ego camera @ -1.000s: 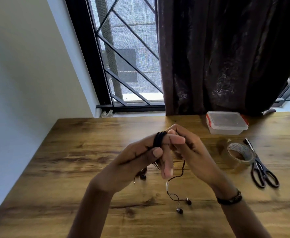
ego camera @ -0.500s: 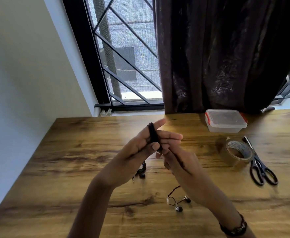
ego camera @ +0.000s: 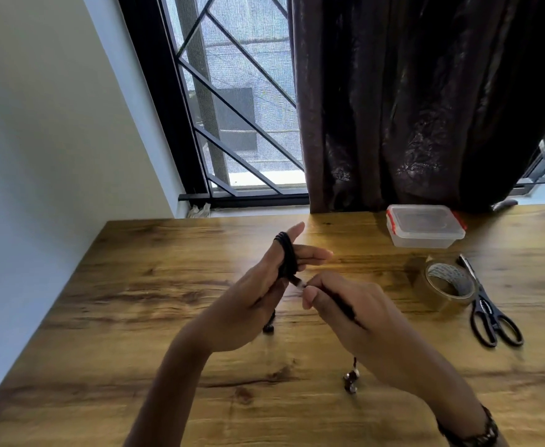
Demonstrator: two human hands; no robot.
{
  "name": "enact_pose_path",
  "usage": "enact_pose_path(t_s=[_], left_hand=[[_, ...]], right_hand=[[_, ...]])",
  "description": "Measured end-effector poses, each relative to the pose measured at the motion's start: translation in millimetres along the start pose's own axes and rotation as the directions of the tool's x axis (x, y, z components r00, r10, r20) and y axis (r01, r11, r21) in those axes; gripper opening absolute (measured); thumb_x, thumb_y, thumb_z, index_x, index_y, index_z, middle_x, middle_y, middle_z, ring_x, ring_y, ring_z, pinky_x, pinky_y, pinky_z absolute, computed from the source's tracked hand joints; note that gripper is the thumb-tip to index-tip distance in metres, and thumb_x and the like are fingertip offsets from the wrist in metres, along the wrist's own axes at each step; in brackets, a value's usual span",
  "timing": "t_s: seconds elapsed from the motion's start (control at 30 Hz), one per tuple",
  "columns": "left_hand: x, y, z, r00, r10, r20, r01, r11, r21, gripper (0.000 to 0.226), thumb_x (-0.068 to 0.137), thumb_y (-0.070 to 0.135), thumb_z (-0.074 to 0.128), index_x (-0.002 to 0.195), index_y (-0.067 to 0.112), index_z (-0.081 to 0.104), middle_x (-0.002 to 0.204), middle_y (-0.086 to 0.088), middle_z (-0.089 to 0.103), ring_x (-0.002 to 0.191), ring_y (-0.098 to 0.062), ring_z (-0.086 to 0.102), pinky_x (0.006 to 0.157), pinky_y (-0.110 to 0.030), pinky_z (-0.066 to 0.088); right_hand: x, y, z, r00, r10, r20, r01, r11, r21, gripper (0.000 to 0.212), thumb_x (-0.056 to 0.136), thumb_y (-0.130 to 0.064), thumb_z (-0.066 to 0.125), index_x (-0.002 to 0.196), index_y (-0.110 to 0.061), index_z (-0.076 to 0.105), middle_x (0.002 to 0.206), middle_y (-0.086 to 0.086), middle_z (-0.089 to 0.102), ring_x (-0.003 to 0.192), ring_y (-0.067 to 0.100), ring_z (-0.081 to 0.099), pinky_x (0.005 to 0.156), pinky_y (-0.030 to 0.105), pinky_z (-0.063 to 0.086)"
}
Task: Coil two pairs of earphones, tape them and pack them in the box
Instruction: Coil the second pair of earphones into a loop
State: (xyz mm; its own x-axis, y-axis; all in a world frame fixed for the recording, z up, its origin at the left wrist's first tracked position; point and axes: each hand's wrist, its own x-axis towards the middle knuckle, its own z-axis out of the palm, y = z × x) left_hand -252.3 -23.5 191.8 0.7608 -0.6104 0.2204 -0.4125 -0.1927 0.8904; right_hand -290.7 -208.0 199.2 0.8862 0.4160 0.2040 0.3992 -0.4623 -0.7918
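My right hand (ego camera: 358,314) has dropped lower, pinching the thin black cord (ego camera: 286,258); my left hand (ego camera: 258,295) stays straight-fingered, glossy loops round its fingers.

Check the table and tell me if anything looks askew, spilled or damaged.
Nothing stands out. The box sits shut near the curtain, the tape roll and scissors lie beside each other, and the cable coil is wound on the left hand, its loose end pinched by the right hand.

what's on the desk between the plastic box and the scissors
In the head view, the roll of brown tape sits between the plastic box and the scissors.
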Motion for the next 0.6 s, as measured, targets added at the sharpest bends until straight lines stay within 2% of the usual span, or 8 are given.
enact_pose_path(t_s=[0.1, 0.2, 0.33, 0.37, 0.43, 0.5, 0.6], left_hand=[[-1, -1, 1, 0.999, -0.031, 0.027, 0.029, 0.998, 0.055, 0.068, 0.093, -0.013, 0.033, 0.15, 0.017, 0.01, 0.137, 0.007, 0.05, 0.135, -0.008, 0.038, 0.113, -0.024, 0.027], [-4, -2, -1, 0.998, -0.056, 0.024, 0.055, 0.997, 0.053, 0.069, 0.092, -0.015, 0.033, 0.149, 0.02, 0.018, 0.132, 0.012, 0.053, 0.13, -0.007, 0.043, 0.11, -0.026, 0.032], [-5, 0, -2, 0.997, -0.073, 0.029, 0.073, 0.997, 0.009, 0.063, 0.093, -0.014, 0.034, 0.148, 0.016, 0.026, 0.126, 0.0, 0.058, 0.125, -0.018, 0.05, 0.106, -0.044, 0.041], [-5, 0, -2, 0.996, -0.081, 0.03, 0.081, 0.997, -0.015, 0.061, 0.094, -0.013, 0.034, 0.147, 0.016, 0.028, 0.127, -0.003, 0.058, 0.125, -0.018, 0.05, 0.105, -0.044, 0.042], [-5, 1, -1, 0.994, -0.102, 0.029, 0.104, 0.989, -0.101, 0.056, 0.094, -0.01, 0.034, 0.144, 0.014, 0.033, 0.13, -0.004, 0.058, 0.127, -0.014, 0.049, 0.105, -0.034, 0.042], [-5, 4, -1, 0.994, -0.108, 0.028, 0.112, 0.974, -0.195, 0.05, 0.094, -0.004, 0.035, 0.142, 0.013, 0.037, 0.124, -0.003, 0.06, 0.12, -0.01, 0.053, 0.098, -0.025, 0.043], [-6, 5, 0, 0.995, -0.096, 0.012, 0.095, 0.957, -0.273, 0.045, 0.095, 0.004, 0.034, 0.139, 0.013, 0.039, 0.119, 0.003, 0.064, 0.113, -0.01, 0.056, 0.094, -0.023, 0.044]], right_hand=[[2, -4, -5, 1.0, -0.002, 0.018, 0.002, 1.0, -0.02, 0.022, 0.095, -0.05, 0.038, 0.083, -0.039, 0.053, 0.061, 0.002, 0.052, 0.051, 0.025, 0.045, 0.047, 0.037, 0.036], [2, -6, -8, 0.999, -0.01, 0.035, 0.011, 0.999, -0.036, 0.02, 0.096, -0.047, 0.04, 0.084, -0.038, 0.053, 0.062, -0.007, 0.05, 0.052, 0.022, 0.045, 0.047, 0.033, 0.036], [3, -10, -14, 0.998, -0.02, 0.052, 0.023, 0.998, -0.051, 0.018, 0.097, -0.044, 0.043, 0.084, -0.037, 0.054, 0.061, -0.007, 0.05, 0.05, 0.014, 0.042, 0.045, 0.025, 0.034], [4, -11, -15, 0.998, -0.028, 0.055, 0.031, 0.998, -0.063, 0.018, 0.097, -0.044, 0.044, 0.085, -0.037, 0.054, 0.062, -0.004, 0.052, 0.05, 0.015, 0.044, 0.046, 0.025, 0.034], [6, -14, -18, 0.998, -0.036, 0.054, 0.04, 0.996, -0.075, 0.019, 0.097, -0.044, 0.043, 0.085, -0.035, 0.055, 0.064, 0.0, 0.054, 0.052, 0.017, 0.046, 0.046, 0.025, 0.035], [6, -17, -20, 0.998, -0.037, 0.048, 0.04, 0.996, -0.075, 0.02, 0.096, -0.045, 0.043, 0.086, -0.034, 0.055, 0.063, 0.001, 0.054, 0.052, 0.018, 0.047, 0.046, 0.026, 0.035], [3, -18, -22, 0.998, -0.044, 0.04, 0.047, 0.995, -0.084, 0.021, 0.095, -0.049, 0.042, 0.086, -0.035, 0.056, 0.064, 0.0, 0.055, 0.05, 0.017, 0.046, 0.044, 0.025, 0.033]])
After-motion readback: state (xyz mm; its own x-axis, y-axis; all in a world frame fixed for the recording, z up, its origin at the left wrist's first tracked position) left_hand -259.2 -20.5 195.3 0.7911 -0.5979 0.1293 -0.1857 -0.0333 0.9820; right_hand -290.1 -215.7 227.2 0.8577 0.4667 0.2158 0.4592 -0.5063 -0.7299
